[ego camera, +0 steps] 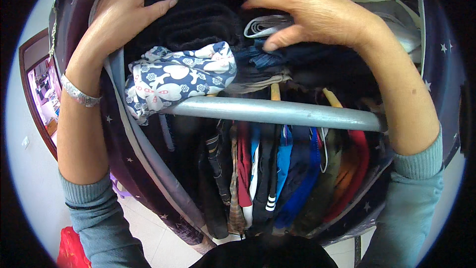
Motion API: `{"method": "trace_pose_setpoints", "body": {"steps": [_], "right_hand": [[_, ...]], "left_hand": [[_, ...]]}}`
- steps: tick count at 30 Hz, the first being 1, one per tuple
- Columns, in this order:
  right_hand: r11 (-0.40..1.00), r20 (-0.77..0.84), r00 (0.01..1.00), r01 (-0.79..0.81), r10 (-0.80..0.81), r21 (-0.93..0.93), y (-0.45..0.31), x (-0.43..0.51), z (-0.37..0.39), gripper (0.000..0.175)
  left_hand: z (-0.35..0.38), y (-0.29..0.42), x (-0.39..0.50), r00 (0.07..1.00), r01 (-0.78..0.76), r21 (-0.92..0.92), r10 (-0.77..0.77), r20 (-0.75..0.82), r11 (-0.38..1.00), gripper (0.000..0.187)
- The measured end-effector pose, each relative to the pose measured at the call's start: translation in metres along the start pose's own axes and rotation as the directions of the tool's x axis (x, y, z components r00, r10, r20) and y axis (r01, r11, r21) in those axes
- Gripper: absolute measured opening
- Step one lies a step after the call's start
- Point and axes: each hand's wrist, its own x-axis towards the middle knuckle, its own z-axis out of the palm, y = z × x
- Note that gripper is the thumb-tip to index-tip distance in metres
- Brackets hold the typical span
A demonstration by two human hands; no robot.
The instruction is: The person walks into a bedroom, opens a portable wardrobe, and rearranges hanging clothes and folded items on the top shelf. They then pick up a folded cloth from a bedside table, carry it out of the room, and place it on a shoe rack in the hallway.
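My left hand point(130, 7) is raised at the upper left by the wardrobe's fabric cover, fingers curved and apart, next to dark folded clothes point(200, 22). My right hand point(305, 7) reaches over the shelf from the right, fingers spread, with nothing seen in its grip. Its thumb is near a rolled grey-white garment point(266, 26) and folded blue denim point(266, 59). Between and below the hands lies a bunched navy cloth with white butterfly and flower print point(182, 74), partly over a grey metal tube point(275, 112). The tips of some right fingers are hard to see against the dark clothes.
Below the tube hang several garments, among them a red one point(243, 163) and a blue one point(303, 193). Star-patterned dark fabric point(148, 182) flanks the opening. A doorway point(37, 82) is at far left, a red item point(72, 247) at lower left, above pale floor tiles point(148, 227).
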Motion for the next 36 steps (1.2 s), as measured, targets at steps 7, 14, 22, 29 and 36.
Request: {"method": "trace_pose_setpoints", "body": {"steps": [7, 14, 22, 29, 36], "right_hand": [[0.961, 0.037, 0.975, -0.221, 0.218, 0.166, 0.034, -0.027, 0.017, 0.040], [0.897, 0.058, 0.922, -0.385, 0.382, 0.219, 0.044, -0.015, 0.027, 0.034], [0.905, -0.016, 0.962, -0.250, 0.273, 0.345, 0.041, -0.032, 0.020, 0.065], [0.986, -0.334, 0.928, -0.155, 0.167, 0.062, 0.027, -0.070, -0.017, 0.059], [0.884, 0.027, 0.893, -0.448, 0.449, 0.135, 0.029, -0.130, -0.025, 0.040]], "left_hand": [[0.011, 0.012, 0.001, 0.978, -0.163, 0.085, 0.172, -0.117, 0.983, 0.026], [0.009, 0.026, 0.020, 0.919, -0.375, 0.086, 0.382, -0.093, 0.923, 0.027], [0.032, 0.097, 0.062, 0.814, -0.577, -0.051, 0.569, -0.116, 0.815, 0.038], [0.081, 0.109, 0.069, 0.907, -0.384, 0.124, 0.399, -0.137, 0.915, 0.050], [0.080, 0.082, 0.099, 0.945, -0.326, -0.124, 0.328, 0.000, 0.937, 0.027]]}}
